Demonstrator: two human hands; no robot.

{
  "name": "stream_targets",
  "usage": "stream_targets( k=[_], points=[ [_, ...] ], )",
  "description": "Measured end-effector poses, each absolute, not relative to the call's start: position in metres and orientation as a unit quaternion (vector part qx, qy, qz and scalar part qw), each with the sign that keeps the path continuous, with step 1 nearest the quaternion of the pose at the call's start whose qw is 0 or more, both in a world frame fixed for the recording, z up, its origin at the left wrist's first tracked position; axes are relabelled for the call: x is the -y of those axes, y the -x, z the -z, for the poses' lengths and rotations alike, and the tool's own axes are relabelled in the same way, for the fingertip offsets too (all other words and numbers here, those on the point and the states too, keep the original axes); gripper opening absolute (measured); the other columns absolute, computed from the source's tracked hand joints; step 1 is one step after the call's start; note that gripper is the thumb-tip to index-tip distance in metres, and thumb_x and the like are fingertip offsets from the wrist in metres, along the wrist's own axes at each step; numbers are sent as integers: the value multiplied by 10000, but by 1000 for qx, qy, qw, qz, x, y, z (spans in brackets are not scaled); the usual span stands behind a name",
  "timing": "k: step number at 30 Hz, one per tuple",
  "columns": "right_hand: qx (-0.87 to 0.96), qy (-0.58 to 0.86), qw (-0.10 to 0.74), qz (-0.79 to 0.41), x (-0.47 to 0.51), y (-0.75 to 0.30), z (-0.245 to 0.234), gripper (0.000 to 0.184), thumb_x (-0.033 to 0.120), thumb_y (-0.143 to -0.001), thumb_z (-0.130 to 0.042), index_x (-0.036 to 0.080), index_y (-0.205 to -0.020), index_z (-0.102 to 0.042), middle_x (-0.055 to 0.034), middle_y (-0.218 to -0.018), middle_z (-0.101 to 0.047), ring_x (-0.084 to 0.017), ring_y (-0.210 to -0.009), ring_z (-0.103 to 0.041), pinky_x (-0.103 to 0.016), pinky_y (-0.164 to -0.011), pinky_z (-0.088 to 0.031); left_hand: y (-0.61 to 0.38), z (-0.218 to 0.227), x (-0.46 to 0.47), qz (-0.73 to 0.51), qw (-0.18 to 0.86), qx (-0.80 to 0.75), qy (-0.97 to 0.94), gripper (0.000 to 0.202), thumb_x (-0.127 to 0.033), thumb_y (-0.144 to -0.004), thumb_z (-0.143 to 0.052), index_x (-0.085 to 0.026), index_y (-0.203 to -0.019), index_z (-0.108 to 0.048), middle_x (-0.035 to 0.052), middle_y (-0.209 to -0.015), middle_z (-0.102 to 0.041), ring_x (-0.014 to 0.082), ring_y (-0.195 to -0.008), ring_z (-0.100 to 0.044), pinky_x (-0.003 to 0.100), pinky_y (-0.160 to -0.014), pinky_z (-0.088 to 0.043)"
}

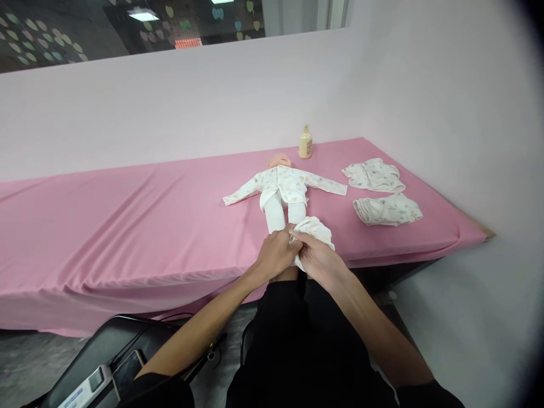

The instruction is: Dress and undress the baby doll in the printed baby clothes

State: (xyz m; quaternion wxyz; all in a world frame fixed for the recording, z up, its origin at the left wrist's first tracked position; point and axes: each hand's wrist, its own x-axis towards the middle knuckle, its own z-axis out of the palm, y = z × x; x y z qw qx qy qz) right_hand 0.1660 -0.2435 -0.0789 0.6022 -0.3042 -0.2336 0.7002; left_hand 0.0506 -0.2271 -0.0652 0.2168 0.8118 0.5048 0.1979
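A baby doll (275, 214) lies on its back with its feet toward me, in a white patterned long-sleeved top (283, 182) with both sleeves spread wide. At the doll's lower legs, my right hand (321, 259) is closed on a bunched white baby garment (315, 228). My left hand (278, 252) meets it there, its fingers closed at the same cloth and covering the end of one doll leg. Whether a doll's foot is inside the cloth is hidden by my hands.
A pink sheet (170, 226) covers the table. At the right lie two patterned white garments, one spread flat (374, 175) and one folded (387, 209). A pump bottle (305, 143) stands by the wall. Below left, a black chair (148, 340) carries a phone (127, 371) and a white device (87, 388).
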Motion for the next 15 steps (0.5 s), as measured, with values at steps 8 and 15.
stream_targets(
  k=[8, 15],
  points=[
    [414, 384, 516, -644, 302, -208, 81, 368, 328, -851, -668, 242, -1208, -632, -41, -1310, -607, -202, -1275, -527, -364, -1145, -365, -48, 68, 213, -221, 198, -537, -790, 182, -281, -906, -396, -200, -822, -535, 2, -707, -589, 159, -648, -516, 266, -617, -326],
    [563, 559, 522, -315, 248, -239, 125, 564, 365, -755, -741, 220, -1265, -549, -82, -1178, -603, -238, -1031, -604, -437, -965, -482, -41, 83, 205, -240, 178, -467, -832, 253, -314, -916, -451, -196, -1099, -581, 48, -1072, -645, 207, -1005, -573, 306, -851, -429]
  ],
)
